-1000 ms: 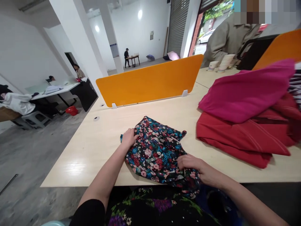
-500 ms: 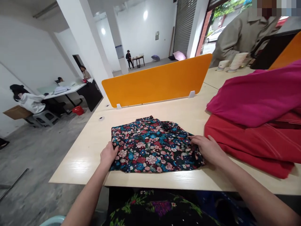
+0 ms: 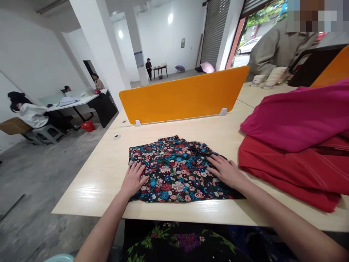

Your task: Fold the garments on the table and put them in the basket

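A dark floral-print shirt (image 3: 174, 174) lies folded on the pale wooden table (image 3: 87, 182), its collar end pointing away from me. On its left side rests my left hand (image 3: 133, 178), palm down with the fingers spread. My right hand (image 3: 225, 170) lies flat across the shirt's right side, fingers apart. Neither hand grips the cloth; both only touch its top. Part of the shirt's right edge is hidden beneath my right hand and forearm.
Magenta cloth (image 3: 294, 116) and red cloth (image 3: 289, 171) are heaped on the right. An orange divider (image 3: 185, 96) stands across the table's back. Paper cups (image 3: 274, 77) are beyond it, near a person in a grey-beige jacket (image 3: 268, 47). Other people sit at a far desk (image 3: 79, 103).
Both hands have let go of the shirt's side edges and moved inward onto its top, fingers now spread flat. The shirt itself stays in nearly the same place.
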Tool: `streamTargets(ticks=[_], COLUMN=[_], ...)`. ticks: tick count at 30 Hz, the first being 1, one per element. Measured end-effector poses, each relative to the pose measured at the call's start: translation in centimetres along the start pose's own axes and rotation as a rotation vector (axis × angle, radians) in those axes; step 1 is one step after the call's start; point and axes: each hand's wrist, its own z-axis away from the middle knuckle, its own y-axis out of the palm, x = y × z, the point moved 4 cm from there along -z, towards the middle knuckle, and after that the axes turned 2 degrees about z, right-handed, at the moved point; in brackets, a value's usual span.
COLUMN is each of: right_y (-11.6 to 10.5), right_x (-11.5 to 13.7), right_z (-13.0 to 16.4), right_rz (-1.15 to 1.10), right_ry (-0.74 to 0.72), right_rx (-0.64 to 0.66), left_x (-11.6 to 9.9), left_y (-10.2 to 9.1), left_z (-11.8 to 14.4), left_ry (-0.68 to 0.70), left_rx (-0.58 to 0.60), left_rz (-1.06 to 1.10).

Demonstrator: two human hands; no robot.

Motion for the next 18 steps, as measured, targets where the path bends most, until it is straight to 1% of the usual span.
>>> streamTargets(ticks=[1, 2, 3, 5, 6, 7, 8, 9, 10, 12, 13, 14, 16, 18], right_y=[-0.3, -0.6, -0.9, -1.1, -0.9, -0.5, -0.1, 0.2, 0.5, 0.5, 0.4, 0.2, 0.0, 0.0], right_x=[-0.4, -0.3, 0.4, 2.7, 4.0, 4.9, 5.2, 5.1, 4.4, 2.1, 1.1, 0.3, -0.5, -0.4], right_z=[-0.4, -0.8, -1.2, -2.3, -2.9, -3.6, -4.5, -5.5, -6.5, -7.9, -8.2, -8.3, -8.0, -7.4], right_rz=[0.01, 0.007, -0.006, -0.043, -0.057, -0.063, -0.056, -0.038, -0.012, 0.037, 0.049, 0.054, 0.051, 0.039], right_ry=[0.05, 0.057, 0.018, -0.16, -0.257, -0.322, -0.336, -0.294, -0.206, 0.017, 0.1, 0.151, 0.169, 0.149], right_rx=[-0.027, -0.055, -0.08, -0.085, -0.058, -0.02, 0.012, 0.025, 0.014, -0.076, -0.138, -0.198, -0.279, -0.295], left_x=[0.0, 0.1, 0.0, 0.0, 0.0, 0.0, 0.0, 0.1, 0.2, 0.5, 0.9, 1.4, 2.7, 3.9], left_y=[0.0, -0.1, -0.1, -0.1, -0.1, 0.0, 0.0, 0.1, 0.2, 0.1, -0.2, -0.5, -1.4, -2.2], left_z=[0.0, 0.0, 0.0, 0.0, 0.0, 0.0, 0.0, 0.1, 0.2, 0.3, 0.3, 0.1, -0.5, -1.9], left_ry=[-0.002, -0.005, -0.008, -0.018, -0.025, -0.032, -0.035, -0.034, -0.027, -0.028, -0.052, -0.096, -0.227, -0.35], left_rx=[-0.002, -0.003, -0.004, -0.014, -0.021, -0.031, -0.04, -0.048, -0.056, -0.092, -0.131, -0.175, -0.256, -0.275], left_rz=[0.002, 0.003, 0.003, 0.002, 0.002, 0.005, 0.011, 0.022, 0.04, 0.096, 0.129, 0.158, 0.173, 0.117])
